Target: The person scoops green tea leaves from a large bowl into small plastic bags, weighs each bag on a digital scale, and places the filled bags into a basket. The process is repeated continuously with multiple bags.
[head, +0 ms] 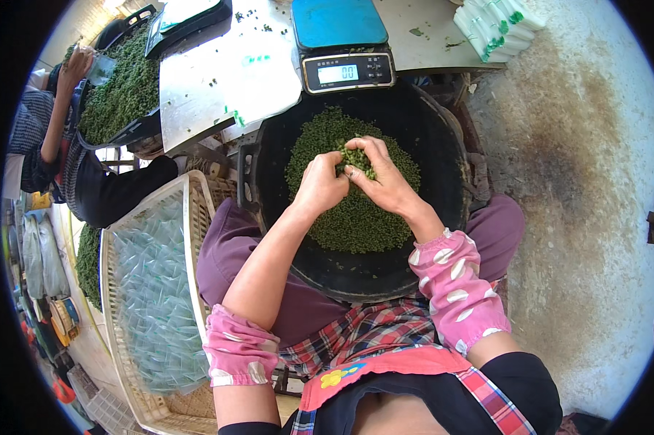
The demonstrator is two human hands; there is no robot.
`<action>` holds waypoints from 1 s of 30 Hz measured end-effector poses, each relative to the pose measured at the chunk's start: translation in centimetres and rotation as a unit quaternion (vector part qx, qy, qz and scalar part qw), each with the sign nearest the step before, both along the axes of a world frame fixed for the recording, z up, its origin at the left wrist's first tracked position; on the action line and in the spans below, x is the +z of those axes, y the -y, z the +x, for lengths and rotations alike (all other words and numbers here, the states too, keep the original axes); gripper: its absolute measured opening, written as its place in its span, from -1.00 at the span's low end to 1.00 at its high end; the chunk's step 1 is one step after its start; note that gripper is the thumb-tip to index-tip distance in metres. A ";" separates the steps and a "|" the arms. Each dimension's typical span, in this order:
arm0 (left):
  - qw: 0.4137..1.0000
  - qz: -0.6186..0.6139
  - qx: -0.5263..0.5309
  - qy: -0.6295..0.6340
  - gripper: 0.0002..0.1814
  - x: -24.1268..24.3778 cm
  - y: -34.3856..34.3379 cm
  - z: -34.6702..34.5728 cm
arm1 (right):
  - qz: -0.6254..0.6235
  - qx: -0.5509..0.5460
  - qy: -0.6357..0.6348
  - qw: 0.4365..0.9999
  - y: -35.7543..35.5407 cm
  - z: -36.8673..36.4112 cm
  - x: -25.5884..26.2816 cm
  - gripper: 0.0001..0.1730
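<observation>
Small green berries, probably green Sichuan peppercorns (359, 228), are heaped in a black plastic tub (354, 277) between my knees. Above the heap, both hands meet around a handful of berries (358, 159). My right hand (384, 176) cups it between curled fingers and thumb. My left hand (322, 184) pinches at the near left side of the same handful, its fingertips partly hidden. Just beyond the tub's far rim, a digital scale (348, 70) with a blue platform (340, 24) sits on the table, its display lit.
A pale table (196, 81) carries clear plastic bags (267, 81) and bundled white bags (495, 30). Left of me, a cream plastic crate (200, 250) holds many clear bags (161, 299). Beyond it, another person's hand (79, 62) holds a clear bag over a second berry-filled tub (123, 81).
</observation>
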State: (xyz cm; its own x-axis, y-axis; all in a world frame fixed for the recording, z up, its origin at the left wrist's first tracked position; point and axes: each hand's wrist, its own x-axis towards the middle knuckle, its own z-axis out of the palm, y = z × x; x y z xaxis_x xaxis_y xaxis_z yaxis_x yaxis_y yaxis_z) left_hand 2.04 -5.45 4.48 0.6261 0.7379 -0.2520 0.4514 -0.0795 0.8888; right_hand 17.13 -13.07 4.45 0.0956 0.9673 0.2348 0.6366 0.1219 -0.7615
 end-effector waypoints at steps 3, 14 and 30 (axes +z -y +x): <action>0.999 0.033 0.008 0.033 -0.80 -1.2 0.6 0.2 | -0.116 -0.054 0.007 0.992 0.4 -0.1 1.8 -0.53; 0.999 0.040 0.011 0.020 -0.60 -1.1 0.7 0.3 | -0.367 -0.058 -0.179 0.911 -0.1 0.8 5.8 -0.49; 0.983 0.175 -0.007 0.051 -0.53 -0.8 1.2 0.7 | -0.192 -0.190 -0.021 0.963 -1.5 -0.5 -3.5 -0.30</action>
